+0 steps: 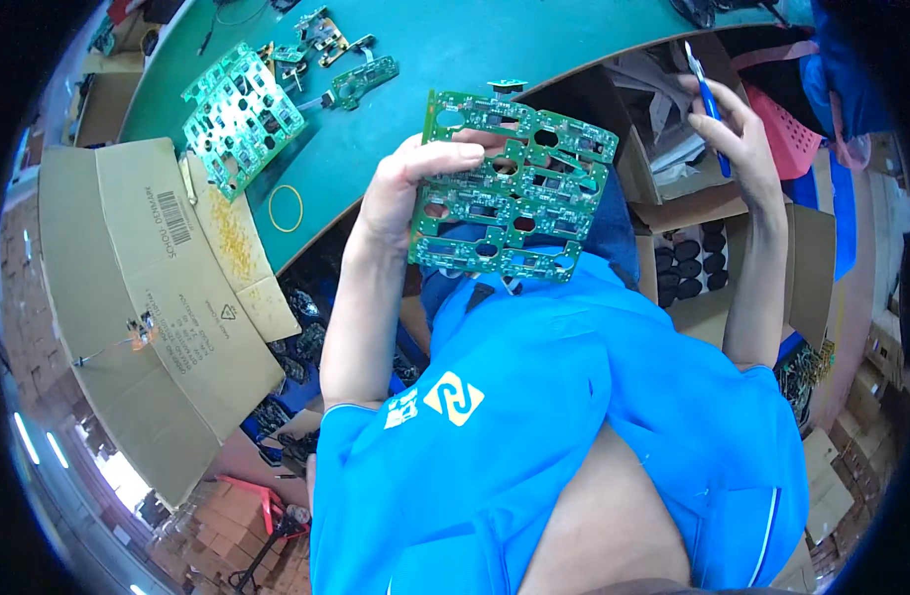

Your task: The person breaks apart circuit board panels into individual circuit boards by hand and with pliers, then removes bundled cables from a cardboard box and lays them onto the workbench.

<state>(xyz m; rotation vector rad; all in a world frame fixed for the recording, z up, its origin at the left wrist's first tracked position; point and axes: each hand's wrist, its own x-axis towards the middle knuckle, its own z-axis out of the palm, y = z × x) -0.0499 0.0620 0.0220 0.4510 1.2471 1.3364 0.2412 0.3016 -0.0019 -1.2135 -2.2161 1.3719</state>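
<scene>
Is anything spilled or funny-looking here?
Maybe! Lots of little yellow bits are scattered over a cardboard flap beside the green table. They look spilled because they're spread messily, but I can't tell what they are.

The short-sleeved shirt (559, 397) is blue; its emblem (454, 399), a pale diamond.

Two green printed-circuit panels are in view: one held panel (564, 213) and one tabletop panel (235, 124) to its left. One smaller circuit board (364, 83) lies beyond the held panel, to its upper left. There is one tabletop (455, 40) above it, with one yellow elastic ring (271, 206). Two hands flank the held panel: one left hand (398, 188), one right hand (744, 144). One blue-handled tool (711, 104) and one pink perforated basket (780, 129) are right of it; at least six dark round parts (688, 268) sit to its lower right.
</scene>
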